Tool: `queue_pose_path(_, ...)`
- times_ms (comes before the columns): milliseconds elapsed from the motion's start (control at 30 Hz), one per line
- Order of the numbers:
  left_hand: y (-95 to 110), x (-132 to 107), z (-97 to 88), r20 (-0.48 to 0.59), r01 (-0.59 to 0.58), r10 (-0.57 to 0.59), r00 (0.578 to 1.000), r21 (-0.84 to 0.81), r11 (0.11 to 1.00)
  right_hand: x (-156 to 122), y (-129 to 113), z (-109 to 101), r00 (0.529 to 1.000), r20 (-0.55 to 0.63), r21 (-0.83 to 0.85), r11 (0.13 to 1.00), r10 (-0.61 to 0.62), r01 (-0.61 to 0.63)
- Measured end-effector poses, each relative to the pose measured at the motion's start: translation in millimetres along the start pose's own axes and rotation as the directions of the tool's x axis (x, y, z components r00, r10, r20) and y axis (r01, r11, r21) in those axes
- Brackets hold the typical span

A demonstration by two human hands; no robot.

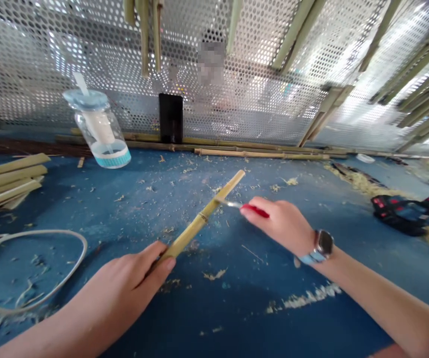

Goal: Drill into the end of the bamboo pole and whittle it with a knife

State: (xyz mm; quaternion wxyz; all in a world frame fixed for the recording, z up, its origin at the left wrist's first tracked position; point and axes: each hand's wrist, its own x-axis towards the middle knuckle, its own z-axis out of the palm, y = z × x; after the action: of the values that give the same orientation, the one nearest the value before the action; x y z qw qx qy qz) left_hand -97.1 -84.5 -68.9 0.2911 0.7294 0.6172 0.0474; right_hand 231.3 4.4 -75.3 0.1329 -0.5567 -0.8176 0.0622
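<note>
My left hand (140, 273) is closed around the near end of a yellow-green bamboo strip (188, 233). The strip slants away from me to the upper right, with a dark node ring near its middle. In my right hand (279, 221), wearing a watch, is a small tool with a red handle (256, 211). Its slim metal end (229, 203) meets the bamboo just beyond the node. Blur hides the exact shape of that metal end.
Pale shavings litter the blue tabletop (237, 308). A clear jar (104, 127) and a black phone (171, 118) stand near the perforated metal screen (252, 99). Bamboo pieces (9, 179) lie left, above a white cable loop (82, 248). A cordless power tool (404, 214) rests right.
</note>
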Motion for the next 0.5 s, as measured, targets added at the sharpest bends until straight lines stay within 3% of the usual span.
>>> queue_pose_path(100, -1, -1, 2.0, -0.021, -0.016, 0.016, 1.0, 0.001, 1.0, 0, -1, 1, 0.997, 0.036, 0.043, 0.997, -0.065, 0.063)
queue_pose_path(233, 2, -2, 0.4, -0.053, 0.0, -0.001, 0.999, -0.027, 1.0, 5, 10, 0, 0.993, -0.096, -0.066, 0.995, 0.062, -0.068)
queue_pose_path(400, 3, -1, -0.4, -0.047, -0.035, 0.033, 0.998, -0.029, 0.999, -2, 1, 3, 0.998, 0.046, 0.059, 0.997, -0.043, 0.041)
queue_pose_path(500, 0, -3, -0.8, -0.05, -0.044, 0.042, 0.998, -0.024, 0.999, 4, 11, 3, 1.0, 0.007, 0.021, 1.0, -0.002, 0.002)
